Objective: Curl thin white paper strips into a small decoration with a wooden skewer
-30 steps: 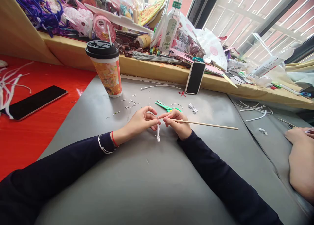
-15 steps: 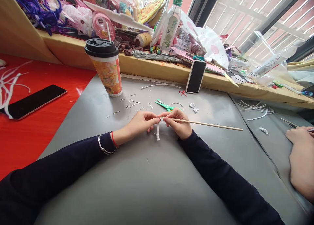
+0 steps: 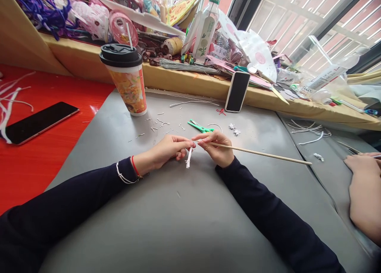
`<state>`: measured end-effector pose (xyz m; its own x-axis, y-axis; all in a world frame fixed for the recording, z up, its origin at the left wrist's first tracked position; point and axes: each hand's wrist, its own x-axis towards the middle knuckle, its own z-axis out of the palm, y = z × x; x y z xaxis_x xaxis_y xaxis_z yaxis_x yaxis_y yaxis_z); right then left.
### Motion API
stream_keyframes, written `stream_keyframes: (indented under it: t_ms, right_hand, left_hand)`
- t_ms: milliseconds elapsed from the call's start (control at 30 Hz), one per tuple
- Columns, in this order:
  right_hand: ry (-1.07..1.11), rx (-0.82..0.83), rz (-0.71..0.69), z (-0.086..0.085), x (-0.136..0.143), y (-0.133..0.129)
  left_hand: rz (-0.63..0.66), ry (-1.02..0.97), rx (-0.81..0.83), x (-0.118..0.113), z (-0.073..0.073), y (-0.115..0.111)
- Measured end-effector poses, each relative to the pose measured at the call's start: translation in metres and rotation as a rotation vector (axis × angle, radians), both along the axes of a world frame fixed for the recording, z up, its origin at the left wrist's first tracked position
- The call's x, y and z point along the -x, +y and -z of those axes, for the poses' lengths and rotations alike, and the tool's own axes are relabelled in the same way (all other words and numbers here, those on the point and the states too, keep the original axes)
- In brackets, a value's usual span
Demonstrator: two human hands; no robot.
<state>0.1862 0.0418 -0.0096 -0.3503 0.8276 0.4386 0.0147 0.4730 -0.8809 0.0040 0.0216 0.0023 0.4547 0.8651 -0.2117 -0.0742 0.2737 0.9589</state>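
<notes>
My left hand (image 3: 171,149) pinches a short white cord (image 3: 189,157) between thumb and fingertips; its lower end, knotted and frayed, hangs below. Facing it, my right hand (image 3: 219,148) is closed on a thin wooden stick (image 3: 264,152) that slants out to the right over the grey table. The stick's near tip lies close to the left fingertips, and whether it touches the cord I cannot tell. Just beyond the hands lie green scissors (image 3: 200,126). Small white cord knots (image 3: 234,129) rest to the right of the scissors.
A paper cup with a black lid (image 3: 125,80) stands at the back left, near white cord scraps (image 3: 162,124). One phone (image 3: 237,91) leans against the crowded ledge; another phone (image 3: 43,122) lies on the red surface. At the right edge is another person's hand (image 3: 361,165).
The stick has slid to the right through my right hand, so more of it sticks out. The cord's hanging end has swung slightly left.
</notes>
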Motion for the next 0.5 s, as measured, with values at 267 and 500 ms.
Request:
stream_keyframes:
  t_ms: [267, 500]
  right_hand:
    - [-0.072, -0.092, -0.003, -0.005, -0.005, 0.001]
    - [-0.108, -0.187, -0.112, 0.001, -0.017, 0.003]
  left_hand:
    - [0.059, -0.062, 0.052, 0.000, -0.005, -0.003]
    - [0.145, -0.044, 0.083, 0.000, -0.002, -0.002]
